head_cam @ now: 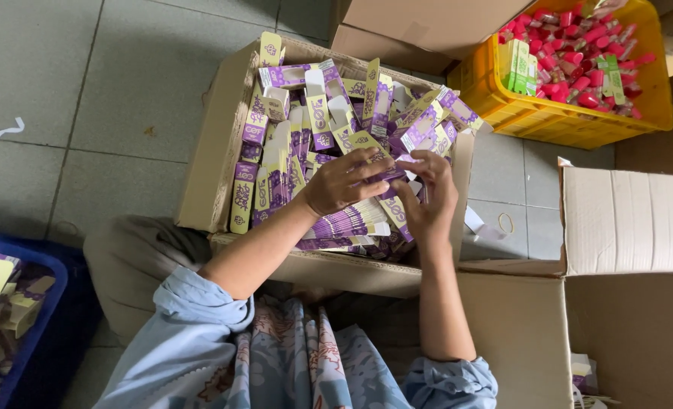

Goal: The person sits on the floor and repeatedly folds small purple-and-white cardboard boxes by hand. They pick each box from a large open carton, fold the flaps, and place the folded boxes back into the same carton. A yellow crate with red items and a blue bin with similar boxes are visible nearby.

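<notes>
An open brown cardboard box (215, 151) on the grey tiled floor (56, 91) brims with flat purple-and-yellow paper cartons (314, 113). A yellow plastic crate (548, 117) holds pink-capped tubes (571, 53). Both hands, left hand (344, 182) and right hand (427, 193), pinch one small purple folded carton (395, 171) above the box, forearms angled inward, fingers curled closed.

Grey tiled floor (64, 91), pale grout lines. Resting on it: an open cardboard box (208, 163) at centre, a second open cardboard box (624, 303) at lower right, a third, closed-flap box (420, 26) at top. Yellow plastic crate (556, 117) at upper right, touching that third box. Blue bin (45, 303) at lower left. White scrap (9, 129) on the tiles at left; rubber band (506, 223) between centre and right boxes.
</notes>
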